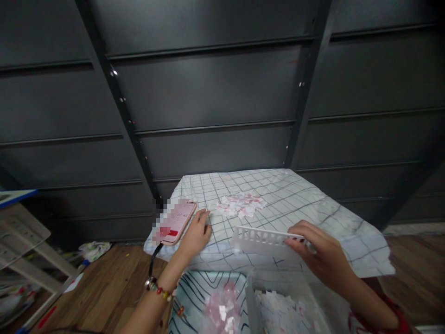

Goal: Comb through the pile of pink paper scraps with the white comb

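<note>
My right hand (321, 255) is closed on the right end of a white slotted plastic strip (260, 237), fingers on top and thumb below. The strip is held roughly level above the front edge of a table covered with a white checked cloth (313, 208). My left hand (197, 235) rests on the cloth with fingers stretched out and nothing in it. Just left of it lies a phone (183, 217) in a pink case, its screen lit and partly pixelated. Beyond the strip, a flat heap of small white and pink paper pieces (241, 205) is spread on the cloth.
Below the table edge stand a blue line-patterned container (187, 283) with pink clear plastic packets (222, 308) and a translucent bin (249, 297) of white paper pieces (281, 313). A dark panelled wall (208, 88) rises behind. A white frame (52, 260) stands left on the wooden floor.
</note>
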Motion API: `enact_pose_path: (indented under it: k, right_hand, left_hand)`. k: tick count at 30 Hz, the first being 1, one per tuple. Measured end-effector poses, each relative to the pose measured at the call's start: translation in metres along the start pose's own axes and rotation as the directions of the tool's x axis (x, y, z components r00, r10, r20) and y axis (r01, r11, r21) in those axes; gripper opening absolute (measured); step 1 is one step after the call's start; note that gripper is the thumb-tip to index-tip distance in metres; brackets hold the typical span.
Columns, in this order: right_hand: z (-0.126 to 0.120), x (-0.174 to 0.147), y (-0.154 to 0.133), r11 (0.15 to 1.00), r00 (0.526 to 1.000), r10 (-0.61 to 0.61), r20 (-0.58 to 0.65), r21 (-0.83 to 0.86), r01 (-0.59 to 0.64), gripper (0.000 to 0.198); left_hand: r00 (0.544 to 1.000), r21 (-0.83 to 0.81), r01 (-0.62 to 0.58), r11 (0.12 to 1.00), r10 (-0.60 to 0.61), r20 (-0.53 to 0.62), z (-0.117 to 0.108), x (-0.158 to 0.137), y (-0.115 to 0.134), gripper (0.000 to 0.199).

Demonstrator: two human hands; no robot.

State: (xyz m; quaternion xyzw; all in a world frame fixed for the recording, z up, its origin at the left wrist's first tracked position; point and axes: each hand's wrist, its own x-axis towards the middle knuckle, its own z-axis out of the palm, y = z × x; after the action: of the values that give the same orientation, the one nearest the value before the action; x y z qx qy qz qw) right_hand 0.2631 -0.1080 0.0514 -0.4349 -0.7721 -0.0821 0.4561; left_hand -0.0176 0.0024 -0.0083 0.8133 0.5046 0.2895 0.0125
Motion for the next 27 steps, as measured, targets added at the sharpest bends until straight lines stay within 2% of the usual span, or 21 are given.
enact_pose_path:
  k: [3, 7, 11, 14, 19, 22, 27]
  right_hand:
    - [-0.003, -0.001, -0.009, 0.999, 0.999, -0.029, 0.024, 0.033, 0.028, 0.014]
    - [-0.002, 0.007, 0.003, 0.999, 0.996, 0.008, -0.086, -0.033, -0.011, 0.012]
    - [0.003, 0.026, 0.045, 0.991, 0.978, 0.122, -0.168, -0.037, -0.130, 0.014]
    - [0.012, 0.047, 0.090, 0.981, 0.955, 0.187, -0.229, -0.008, -0.194, 0.019]
    - [0.040, 0.083, 0.153, 0.958, 0.935, 0.280, -0.218, 0.122, -0.258, 0.026]
    - [0.058, 0.094, 0.171, 0.955, 0.930, 0.289, -0.229, 0.135, -0.264, 0.027]
    - [0.079, 0.090, 0.181, 0.945, 0.906, 0.320, -0.278, 0.154, -0.287, 0.029]
  left_hand:
    - [1.000, 0.001, 0.003, 1.000, -0.003, -0.004, -0.001, 0.000, 0.001, 0.041]
    - [1.000, 0.002, 0.002, 1.000, -0.002, -0.004, 0.000, 0.000, 0.001, 0.040]
    - [1.000, 0.012, 0.005, 1.000, -0.005, 0.007, 0.001, 0.001, -0.002, 0.040]
    - [0.997, 0.024, 0.001, 1.000, -0.003, 0.074, 0.004, 0.006, -0.010, 0.041]
    - [0.981, 0.049, 0.050, 0.998, -0.058, 0.186, 0.009, 0.035, -0.019, 0.049]
    - [0.985, 0.054, 0.088, 0.995, -0.095, 0.143, 0.012, 0.062, -0.011, 0.048]
    - [0.999, 0.021, 0.034, 0.999, -0.035, 0.033, 0.025, 0.093, 0.002, 0.046]
